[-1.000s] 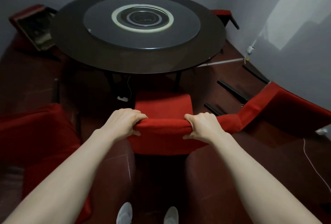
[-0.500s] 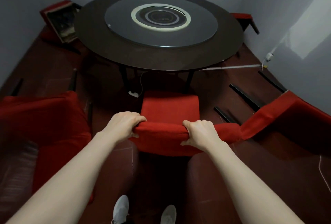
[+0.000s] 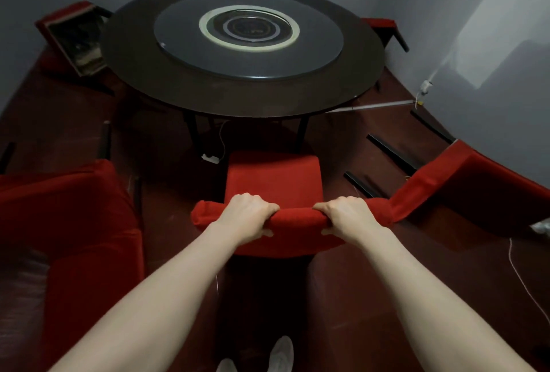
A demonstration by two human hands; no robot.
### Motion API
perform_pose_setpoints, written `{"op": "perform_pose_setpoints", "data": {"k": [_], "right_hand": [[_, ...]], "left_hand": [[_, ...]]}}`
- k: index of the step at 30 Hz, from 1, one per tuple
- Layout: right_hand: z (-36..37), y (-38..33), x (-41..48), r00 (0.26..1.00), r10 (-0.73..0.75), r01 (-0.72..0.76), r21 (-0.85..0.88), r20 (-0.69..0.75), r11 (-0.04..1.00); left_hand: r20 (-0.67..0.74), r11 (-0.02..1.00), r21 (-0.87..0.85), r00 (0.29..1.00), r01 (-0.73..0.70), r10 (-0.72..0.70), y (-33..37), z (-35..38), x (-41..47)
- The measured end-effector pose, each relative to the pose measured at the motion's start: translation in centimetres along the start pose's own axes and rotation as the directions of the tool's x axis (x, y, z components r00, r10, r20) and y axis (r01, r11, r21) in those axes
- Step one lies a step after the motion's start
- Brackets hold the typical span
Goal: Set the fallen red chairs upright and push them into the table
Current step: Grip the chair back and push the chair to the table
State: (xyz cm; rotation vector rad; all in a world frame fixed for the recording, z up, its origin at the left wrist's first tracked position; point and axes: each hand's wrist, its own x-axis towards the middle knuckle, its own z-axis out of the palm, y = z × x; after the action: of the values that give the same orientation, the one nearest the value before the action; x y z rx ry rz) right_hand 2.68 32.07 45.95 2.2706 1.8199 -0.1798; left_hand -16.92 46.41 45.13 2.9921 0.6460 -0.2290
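Note:
A red chair (image 3: 273, 178) stands upright in front of me, its seat facing the round dark table (image 3: 244, 86). My left hand (image 3: 245, 215) and my right hand (image 3: 349, 217) both grip the top of its backrest. The seat's front edge lies just under the table's near rim. Another red chair (image 3: 68, 223) lies on its side at my left. A third red chair (image 3: 464, 187) lies fallen at my right, black legs pointing toward the table. Two more red chairs, one at the far left (image 3: 71, 38) and one at the far right (image 3: 384, 26), lie tipped behind the table.
A glass turntable (image 3: 250, 41) sits on the table. A white cable (image 3: 378, 105) runs from a wall plug (image 3: 425, 86) under the table; another thin cable (image 3: 523, 285) trails on the dark red floor at right. My white shoes (image 3: 279, 353) stand behind the chair.
The view has swung so the table sits further right and nearer. The chair in my hands has slid a little toward the table; my grip on the backrest is unchanged.

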Motion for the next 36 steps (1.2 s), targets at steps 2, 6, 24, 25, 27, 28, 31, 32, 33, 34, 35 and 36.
{"op": "perform_pose_setpoints", "data": {"k": [2, 6, 24, 25, 27, 28, 31, 32, 33, 34, 35, 36], "right_hand": [[0.2, 0.3, -0.4, 1.000, 0.002, -0.002, -0.007, 0.003, 1.000], [0.6, 0.9, -1.5, 1.000, -0.016, 0.017, -0.032, 0.022, 0.999], [2.1, 2.5, -2.4, 0.984, -0.047, 0.055, 0.041, -0.171, 0.998], [2.3, 2.7, -2.5, 0.976, -0.068, 0.078, 0.040, -0.209, 0.996], [2.9, 3.1, -2.5, 0.956, -0.122, 0.131, 0.016, -0.266, 0.991], [3.0, 3.2, -2.4, 0.947, -0.148, 0.156, 0.004, -0.285, 0.988], [3.1, 3.7, -1.9, 0.922, -0.207, 0.219, -0.001, -0.326, 0.976], [3.2, 3.7, -1.8, 0.915, -0.215, 0.229, 0.002, -0.341, 0.973], [3.4, 3.7, -1.8, 0.911, -0.220, 0.235, 0.003, -0.350, 0.972], [3.6, 3.7, -1.6, 0.905, -0.224, 0.242, 0.005, -0.363, 0.970], [3.7, 3.8, -1.6, 0.898, -0.224, 0.248, 0.014, -0.378, 0.969], [3.9, 3.8, -1.4, 0.894, -0.222, 0.251, 0.026, -0.389, 0.968]], "left_hand": [[-0.013, 1.000, 0.000, 1.000, -0.008, 0.008, 0.6, 0.1, 0.0], [-0.040, 1.000, -0.006, 0.999, 0.000, 0.000, 2.1, 0.7, -0.4], [-0.203, 0.986, 0.007, 0.965, 0.169, -0.164, 3.2, 2.2, -1.9], [-0.225, 0.985, 0.013, 0.960, 0.175, -0.168, 3.3, 2.2, -1.9], [-0.259, 0.984, 0.038, 0.953, 0.172, -0.157, 3.5, 2.3, -1.8], [-0.274, 0.985, 0.052, 0.951, 0.164, -0.144, 3.6, 2.4, -1.8], [-0.288, 0.984, 0.078, 0.948, 0.160, -0.131, 4.0, 2.4, -1.6], [-0.278, 0.985, 0.074, 0.952, 0.156, -0.130, 4.1, 2.4, -1.7], [-0.267, 0.985, 0.075, 0.955, 0.155, -0.130, 4.1, 2.4, -1.6], [-0.267, 0.985, 0.079, 0.955, 0.156, -0.129, 4.0, 2.4, -1.6], [-0.274, 0.985, 0.082, 0.953, 0.154, -0.126, 4.0, 2.4, -1.5], [-0.284, 0.985, 0.080, 0.951, 0.153, -0.125, 4.0, 2.3, -1.5]]}}
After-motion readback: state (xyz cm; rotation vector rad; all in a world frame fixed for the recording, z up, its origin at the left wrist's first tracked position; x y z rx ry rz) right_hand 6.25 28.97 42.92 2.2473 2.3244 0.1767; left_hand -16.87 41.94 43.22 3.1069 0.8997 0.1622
